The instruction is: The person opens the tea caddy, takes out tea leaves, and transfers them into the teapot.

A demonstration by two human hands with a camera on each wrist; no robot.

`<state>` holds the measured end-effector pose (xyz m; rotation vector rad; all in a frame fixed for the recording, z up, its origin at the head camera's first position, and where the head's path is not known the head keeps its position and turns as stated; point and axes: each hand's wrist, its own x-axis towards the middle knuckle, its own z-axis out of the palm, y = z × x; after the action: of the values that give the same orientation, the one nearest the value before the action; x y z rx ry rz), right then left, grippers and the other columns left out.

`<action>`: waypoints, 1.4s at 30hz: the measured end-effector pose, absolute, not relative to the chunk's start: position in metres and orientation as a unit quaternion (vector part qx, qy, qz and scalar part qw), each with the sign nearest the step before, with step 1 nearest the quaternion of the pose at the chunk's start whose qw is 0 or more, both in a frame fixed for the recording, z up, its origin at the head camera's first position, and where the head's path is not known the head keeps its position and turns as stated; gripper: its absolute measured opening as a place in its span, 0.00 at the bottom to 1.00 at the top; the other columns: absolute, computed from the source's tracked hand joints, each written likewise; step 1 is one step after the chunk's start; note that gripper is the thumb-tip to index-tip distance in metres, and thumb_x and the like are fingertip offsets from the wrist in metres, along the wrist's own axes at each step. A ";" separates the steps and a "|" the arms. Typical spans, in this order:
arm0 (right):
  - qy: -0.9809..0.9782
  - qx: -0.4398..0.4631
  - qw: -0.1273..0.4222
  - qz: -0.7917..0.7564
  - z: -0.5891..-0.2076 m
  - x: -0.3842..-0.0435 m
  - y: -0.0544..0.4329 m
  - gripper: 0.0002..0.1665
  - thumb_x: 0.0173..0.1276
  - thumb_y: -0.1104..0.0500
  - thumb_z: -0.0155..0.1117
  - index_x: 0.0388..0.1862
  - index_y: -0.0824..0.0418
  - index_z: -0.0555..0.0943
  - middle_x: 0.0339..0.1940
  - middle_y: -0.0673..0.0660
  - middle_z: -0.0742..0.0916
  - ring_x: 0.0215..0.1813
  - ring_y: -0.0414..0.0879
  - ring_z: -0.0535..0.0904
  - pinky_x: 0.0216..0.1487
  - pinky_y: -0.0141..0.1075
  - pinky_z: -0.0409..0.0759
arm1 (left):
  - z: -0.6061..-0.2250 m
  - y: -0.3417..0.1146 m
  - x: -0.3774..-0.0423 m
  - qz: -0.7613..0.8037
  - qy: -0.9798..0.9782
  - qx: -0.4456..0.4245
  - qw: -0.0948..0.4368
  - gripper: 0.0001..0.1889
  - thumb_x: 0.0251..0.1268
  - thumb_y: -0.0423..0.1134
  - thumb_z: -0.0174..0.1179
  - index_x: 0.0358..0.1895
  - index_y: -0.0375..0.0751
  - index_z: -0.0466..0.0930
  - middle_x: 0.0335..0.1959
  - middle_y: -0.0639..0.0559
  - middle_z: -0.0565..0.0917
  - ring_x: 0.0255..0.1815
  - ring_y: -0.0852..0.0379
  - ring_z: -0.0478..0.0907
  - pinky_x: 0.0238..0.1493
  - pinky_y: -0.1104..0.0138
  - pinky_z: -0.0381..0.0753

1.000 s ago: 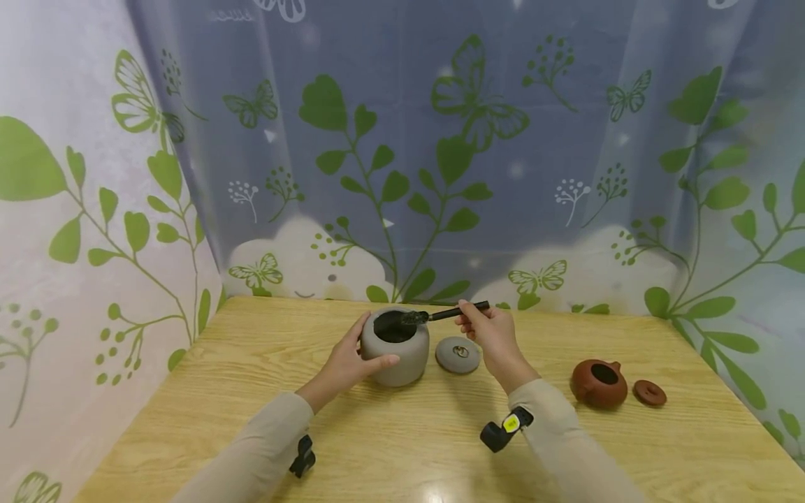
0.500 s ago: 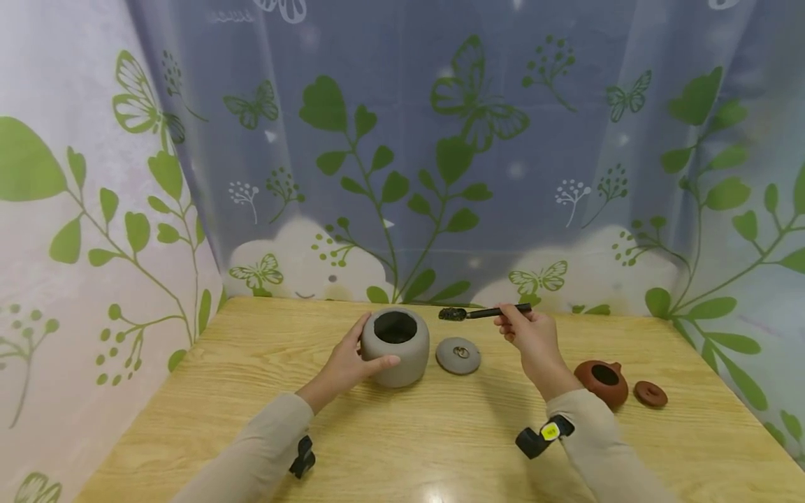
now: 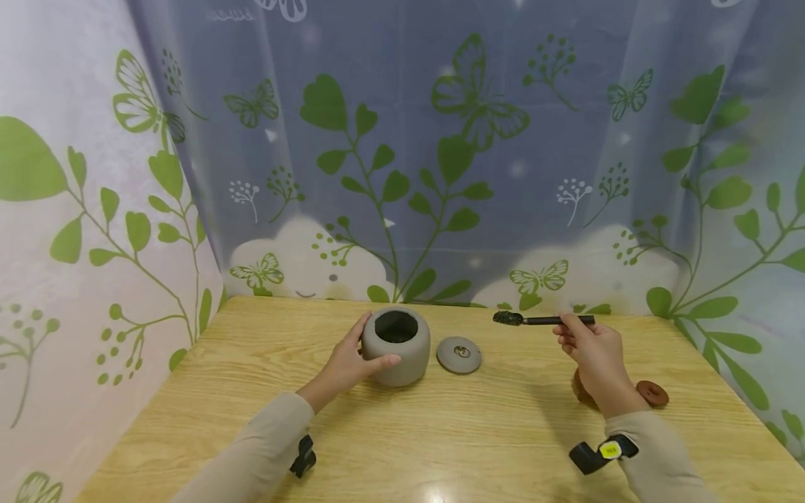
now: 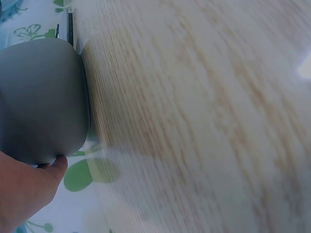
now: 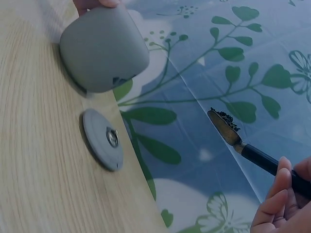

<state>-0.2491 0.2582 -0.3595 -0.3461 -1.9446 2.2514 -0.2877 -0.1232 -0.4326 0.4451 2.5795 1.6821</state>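
My left hand [image 3: 342, 367] grips a grey lidless jar [image 3: 402, 367] that stands on the table, thumb across its front and fingers round its left side. Its mouth looks dark inside. Up in the air on the right, my right hand [image 3: 594, 353] pinches the black handle of a tea scoop [image 3: 542, 321], held about level and pointing left. Dark, curled tea leaves [image 5: 225, 118] are heaped on the scoop's brass-coloured blade in the right wrist view. Below my right hand sits a reddish-brown clay teapot [image 3: 581, 392], mostly hidden by my wrist.
The grey jar lid [image 3: 459, 355], with a metal ring on top, lies just right of the jar. A small brown teapot lid [image 3: 653, 393] rests at the right of the teapot. A printed curtain [image 3: 402, 175] hangs behind the wooden table [image 3: 440, 433].
My right hand has carried the loaded tea scoop from the jar's mouth rightward, past the jar lid, to over the teapot. My left hand and the jar have stayed put.
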 end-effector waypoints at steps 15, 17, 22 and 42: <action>-0.594 -0.123 0.084 0.790 -0.373 -0.222 0.330 0.13 0.66 0.52 0.65 0.25 0.55 0.85 0.23 0.46 0.85 0.25 0.36 0.77 0.27 0.26 0.77 | -0.432 -0.122 -0.287 0.538 0.831 0.143 0.016 0.56 0.53 0.53 0.71 0.78 0.46 0.42 0.77 0.45 0.51 0.76 0.44 0.51 0.68 0.47 0.61; -0.593 -0.128 0.083 0.791 -0.377 -0.218 0.340 0.13 0.66 0.51 0.65 0.24 0.55 0.85 0.23 0.46 0.85 0.24 0.36 0.77 0.24 0.26 0.76 | -0.432 -0.122 -0.287 0.538 0.831 0.143 0.014 0.56 0.53 0.53 0.71 0.78 0.47 0.42 0.77 0.45 0.51 0.76 0.44 0.51 0.68 0.46 0.62; -0.604 -0.143 0.090 0.779 -0.385 -0.210 0.361 0.14 0.67 0.51 0.64 0.23 0.54 0.85 0.23 0.46 0.85 0.24 0.35 0.77 0.21 0.27 0.74 | -0.434 -0.123 -0.288 0.540 0.829 0.141 0.011 0.55 0.53 0.52 0.72 0.78 0.47 0.43 0.77 0.45 0.52 0.76 0.43 0.50 0.67 0.45 0.62; -0.645 -0.269 0.099 0.708 -0.404 -0.194 0.398 0.17 0.66 0.49 0.64 0.17 0.50 0.81 0.18 0.45 0.85 0.23 0.35 0.79 0.27 0.26 0.79 | -0.434 -0.123 -0.288 0.542 0.829 0.140 0.011 0.56 0.52 0.53 0.72 0.78 0.48 0.43 0.77 0.45 0.52 0.75 0.42 0.51 0.67 0.45 0.63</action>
<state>-0.1943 0.3979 -0.4036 -0.7964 -1.9073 2.0945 -0.2880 -0.1232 -0.4342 0.4352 2.5853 1.6897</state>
